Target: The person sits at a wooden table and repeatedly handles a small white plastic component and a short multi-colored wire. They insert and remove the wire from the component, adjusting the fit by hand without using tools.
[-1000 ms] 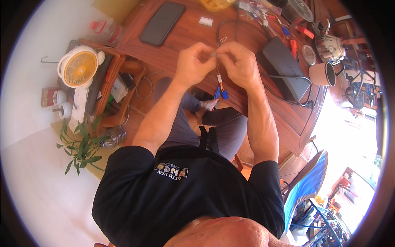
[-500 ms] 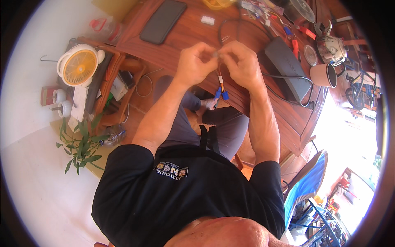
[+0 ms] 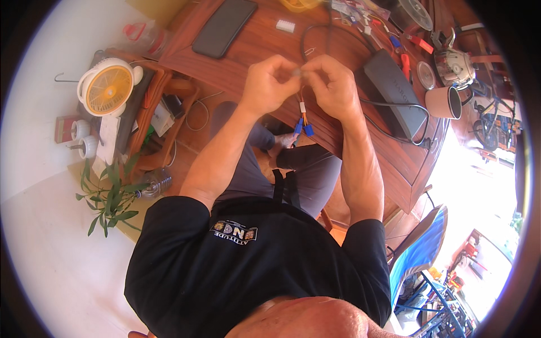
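My left hand (image 3: 269,87) and my right hand (image 3: 331,90) meet over the near edge of the wooden table, fingertips almost touching. Each is closed in a pinch. Between the fingertips is a small greyish piece (image 3: 297,72), too small and blurred to name. From below my right fingers hangs a short wire harness (image 3: 302,106) of reddish and yellow wires with a white band. Two blue connectors (image 3: 307,130) dangle at its lower end, above my lap. The upper end of the harness is hidden by my fingers.
On the table (image 3: 220,73) lie a black phone (image 3: 224,28), a white connector block (image 3: 285,26), a paper clip (image 3: 309,52) and a dark box (image 3: 394,96) with a black cable. A mug (image 3: 443,103) stands at right; several small connectors lie behind. A fan (image 3: 110,91) stands at left.
My hands stay nearly in place, with only a slight shift of the pinching fingers. The harness still hangs below them.
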Available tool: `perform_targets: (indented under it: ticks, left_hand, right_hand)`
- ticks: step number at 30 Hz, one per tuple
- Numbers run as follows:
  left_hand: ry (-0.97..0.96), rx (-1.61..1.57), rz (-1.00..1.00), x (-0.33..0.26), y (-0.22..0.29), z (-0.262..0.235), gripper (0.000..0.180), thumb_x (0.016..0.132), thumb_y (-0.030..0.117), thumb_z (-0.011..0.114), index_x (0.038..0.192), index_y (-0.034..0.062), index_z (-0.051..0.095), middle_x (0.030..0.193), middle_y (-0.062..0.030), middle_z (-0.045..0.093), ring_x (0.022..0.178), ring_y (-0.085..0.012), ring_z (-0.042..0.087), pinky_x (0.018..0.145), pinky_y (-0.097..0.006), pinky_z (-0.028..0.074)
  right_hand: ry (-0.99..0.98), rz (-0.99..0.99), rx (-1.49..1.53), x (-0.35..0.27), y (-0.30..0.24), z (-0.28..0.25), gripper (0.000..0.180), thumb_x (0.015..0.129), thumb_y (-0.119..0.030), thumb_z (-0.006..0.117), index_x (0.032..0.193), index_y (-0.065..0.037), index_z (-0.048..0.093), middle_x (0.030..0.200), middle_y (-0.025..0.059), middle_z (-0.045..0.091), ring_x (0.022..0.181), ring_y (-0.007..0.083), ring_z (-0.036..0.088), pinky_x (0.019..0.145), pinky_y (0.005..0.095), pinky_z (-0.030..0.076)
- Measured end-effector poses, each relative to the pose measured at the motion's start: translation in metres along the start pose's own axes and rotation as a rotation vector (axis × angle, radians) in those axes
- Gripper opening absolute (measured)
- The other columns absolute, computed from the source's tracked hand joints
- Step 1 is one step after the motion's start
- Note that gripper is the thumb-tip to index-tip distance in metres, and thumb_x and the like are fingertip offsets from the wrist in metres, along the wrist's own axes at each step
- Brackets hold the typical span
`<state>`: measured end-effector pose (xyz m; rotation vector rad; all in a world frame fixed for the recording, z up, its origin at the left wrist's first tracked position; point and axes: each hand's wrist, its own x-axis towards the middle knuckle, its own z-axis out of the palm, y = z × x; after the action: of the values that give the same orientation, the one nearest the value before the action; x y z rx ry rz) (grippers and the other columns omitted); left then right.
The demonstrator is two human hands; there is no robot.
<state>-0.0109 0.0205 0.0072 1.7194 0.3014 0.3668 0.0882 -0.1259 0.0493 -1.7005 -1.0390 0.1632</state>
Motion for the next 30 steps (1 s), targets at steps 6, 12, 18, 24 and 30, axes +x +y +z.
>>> perform_targets:
  ticks: [6,12,18,24,30]
  left_hand:
    - [0.006,-0.038,0.003,0.0,-0.001,0.0,0.016,0.087,0.0,0.071,0.101,-0.0037,0.064,0.094,-0.0066,0.072,0.083,-0.0091,0.069,0.073,-0.023,0.056]
    - [-0.009,-0.14,-0.006,-0.001,0.0,0.001,0.016,0.088,-0.002,0.07,0.102,-0.0035,0.064,0.096,-0.0071,0.072,0.085,-0.0101,0.069,0.076,-0.023,0.056]
    - [0.003,-0.136,0.001,-0.001,0.002,0.001,0.016,0.087,-0.002,0.07,0.102,-0.0035,0.064,0.096,-0.0069,0.072,0.086,-0.0102,0.069,0.076,-0.023,0.056]
    - [0.011,-0.134,-0.002,-0.002,0.005,0.002,0.017,0.087,-0.001,0.071,0.102,-0.0034,0.064,0.095,-0.0063,0.072,0.084,-0.0094,0.068,0.074,-0.023,0.056]
    - [0.029,-0.138,-0.001,-0.002,0.005,0.002,0.017,0.087,0.0,0.071,0.102,-0.0034,0.064,0.093,-0.0064,0.072,0.082,-0.0087,0.068,0.072,-0.022,0.055]
  right_hand:
    - [-0.002,0.016,0.003,0.0,-0.003,-0.001,0.007,0.085,0.003,0.065,0.092,0.0,0.067,0.087,0.0121,0.07,0.077,0.0226,0.069,0.067,0.0313,0.054]
    - [0.01,0.05,0.031,0.0,-0.005,-0.003,0.009,0.086,0.005,0.065,0.094,0.0,0.066,0.088,0.0112,0.071,0.079,0.0208,0.071,0.07,0.0306,0.056]
    - [0.015,0.036,0.035,0.0,-0.005,-0.001,0.009,0.086,0.005,0.065,0.094,0.0,0.067,0.088,0.0114,0.071,0.078,0.0214,0.071,0.068,0.0305,0.056]
    - [0.025,-0.01,-0.01,0.001,-0.005,0.0,0.01,0.085,0.004,0.066,0.092,-0.001,0.067,0.086,0.0113,0.07,0.077,0.0233,0.07,0.066,0.0309,0.055]
    - [0.066,-0.098,-0.111,0.0,-0.011,0.003,0.009,0.084,0.004,0.066,0.091,-0.002,0.067,0.087,0.0105,0.069,0.076,0.0263,0.07,0.064,0.032,0.056]
